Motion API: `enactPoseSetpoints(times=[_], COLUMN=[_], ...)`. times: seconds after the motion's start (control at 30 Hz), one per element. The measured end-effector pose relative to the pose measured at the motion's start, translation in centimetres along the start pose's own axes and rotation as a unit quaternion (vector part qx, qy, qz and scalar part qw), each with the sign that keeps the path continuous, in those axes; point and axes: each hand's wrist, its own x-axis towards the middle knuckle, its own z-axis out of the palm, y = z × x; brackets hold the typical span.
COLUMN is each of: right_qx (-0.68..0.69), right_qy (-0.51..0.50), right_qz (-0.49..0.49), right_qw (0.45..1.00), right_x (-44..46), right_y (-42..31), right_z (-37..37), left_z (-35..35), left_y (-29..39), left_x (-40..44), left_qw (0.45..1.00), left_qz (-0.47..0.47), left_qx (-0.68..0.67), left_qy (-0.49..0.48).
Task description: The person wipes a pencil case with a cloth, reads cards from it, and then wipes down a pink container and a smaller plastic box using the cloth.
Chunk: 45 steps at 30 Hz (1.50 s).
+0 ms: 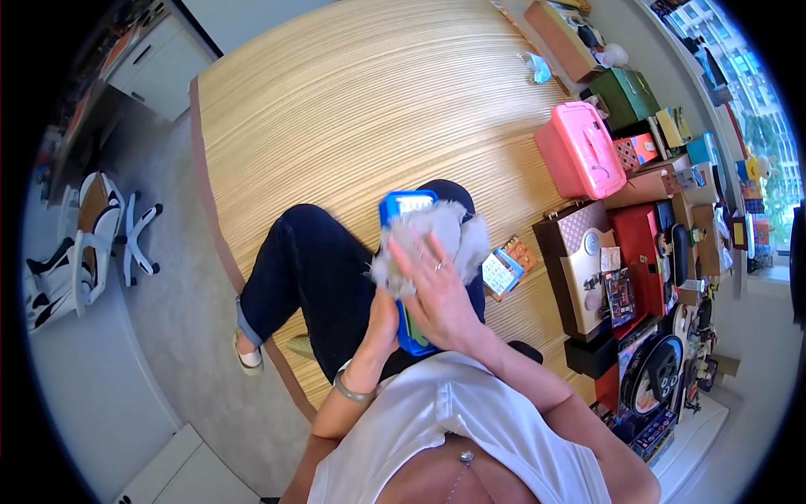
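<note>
A grey, fluffy thing (pixel 449 231) like fur or a plush is bunched up above my lap. Across its near side lies my right hand (pixel 441 294), fingers stretched over it and pressing into the fluff; a ring shows on one finger. My left hand (pixel 384 319) is upright at the fluff's lower left edge, its fingertips hidden under the fluff. Behind and below the fluff, a blue case (pixel 407 198) rests on my legs, with a white patterned part at its far end and something green at its near end. My left hand is close beside this case.
I sit on a wooden-slat mat (pixel 336 118). To my right lie small printed cards (pixel 501 273), a pink lidded box (pixel 579 151), a brown case (pixel 579 260) and a red box (pixel 638 244). A blue face mask (pixel 537 69) lies farther off. An office chair (pixel 96 235) stands left.
</note>
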Motion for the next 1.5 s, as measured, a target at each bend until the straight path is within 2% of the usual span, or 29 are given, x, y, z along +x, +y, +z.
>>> enactPoseSetpoints(times=[0.03,0.07,0.13,0.2,0.27,0.33,0.4,0.43,0.47,0.5,0.53,0.6,0.63,0.67,0.7,0.73,0.8,0.83,0.97,1.03,1.07,1.27,1.33,1.5], right_qx=[0.003,0.037,0.068,0.052,0.06,0.17,0.299,0.349,0.463,0.475,0.481,0.337,0.456,0.354,0.283,0.243,0.16,0.163,0.204,0.363,0.384,0.468,0.569,0.537], right_qy=[-0.004,-0.032,-0.059,-0.144,-0.162,-0.264,-0.293,-0.248,-0.136,-0.004,0.038,0.066,0.074,0.018,-0.031,-0.035,-0.015,0.011,-0.018,-0.025,0.015,0.048,0.057,0.071], right_qz=[0.0,-0.007,-0.015,-0.049,-0.036,0.005,0.089,0.085,0.178,0.243,0.269,0.233,0.248,0.214,0.198,0.161,0.139,0.12,0.147,0.291,0.276,0.265,0.278,0.309], right_qw=[1.0,0.999,0.996,0.987,0.984,0.949,0.904,0.9,0.857,0.846,0.833,0.91,0.852,0.91,0.938,0.956,0.977,0.979,0.968,0.885,0.881,0.842,0.772,0.782], right_x=[-0.8,-1.7,-3.0,-4.2,-4.8,-5.0,-4.4,-4.7,-5.6,-5.0,-4.6,-3.3,-2.9,-2.4,-2.0,-1.8,-1.8,-1.7,-1.5,-1.7,-1.9,-2.8,-3.0,-3.2], right_y=[-0.4,-0.7,-0.8,-0.5,-0.4,0.5,2.0,3.5,4.8,5.0,5.1,3.6,2.2,0.9,-0.1,-0.2,-0.8,-0.6,-0.4,-0.5,0.1,1.6,2.3,2.0], right_z=[0.1,0.2,-0.3,-1.4,-2.9,-4.6,-7.6,-8.5,-8.9,-8.6,-8.8,-7.4,-5.8,-5.0,-4.2,-2.8,-1.3,-0.9,-1.7,-2.9,-3.0,-4.5,-5.0,-5.0], left_z=[0.0,0.0,0.3,0.5,0.4,-0.1,0.2,-0.2,-0.4,0.5,0.5,0.4,0.7,0.8,0.7,0.9,0.9,0.8,0.3,0.7,0.7,0.6,0.3,0.6], left_y=[0.6,1.4,2.6,3.5,3.4,2.4,1.7,1.8,1.9,2.7,2.6,2.6,2.4,2.1,1.6,1.4,1.1,1.0,0.1,1.8,2.4,2.8,2.5,1.8], left_x=[0.0,-0.1,1.5,1.4,1.7,2.2,2.0,2.0,2.2,1.8,1.7,1.8,1.7,1.6,1.6,1.5,1.0,0.9,1.2,0.9,0.8,0.9,1.3,1.2], left_qw=[1.0,0.995,0.957,0.968,0.978,0.991,0.992,0.99,0.988,0.989,0.989,0.992,0.998,0.998,0.998,0.998,0.999,0.999,1.0,0.999,0.994,0.992,0.987,0.993], left_qz=[0.005,-0.057,-0.109,-0.109,-0.108,-0.073,-0.064,-0.069,-0.073,-0.053,-0.053,-0.046,-0.04,-0.036,-0.019,-0.003,0.022,0.024,0.022,-0.015,-0.05,-0.065,-0.082,-0.066], left_qx=[0.019,-0.087,-0.24,-0.205,-0.17,-0.097,-0.097,-0.099,-0.102,-0.097,-0.098,-0.085,-0.051,-0.033,-0.022,-0.01,-0.023,-0.006,0.0,-0.044,-0.087,-0.085,-0.105,-0.069], left_qy=[-0.025,-0.003,-0.123,-0.09,-0.058,-0.049,-0.045,-0.065,-0.086,-0.098,-0.096,-0.08,-0.004,0.039,0.047,0.054,0.02,0.02,0.019,-0.015,-0.047,-0.063,-0.092,-0.074])
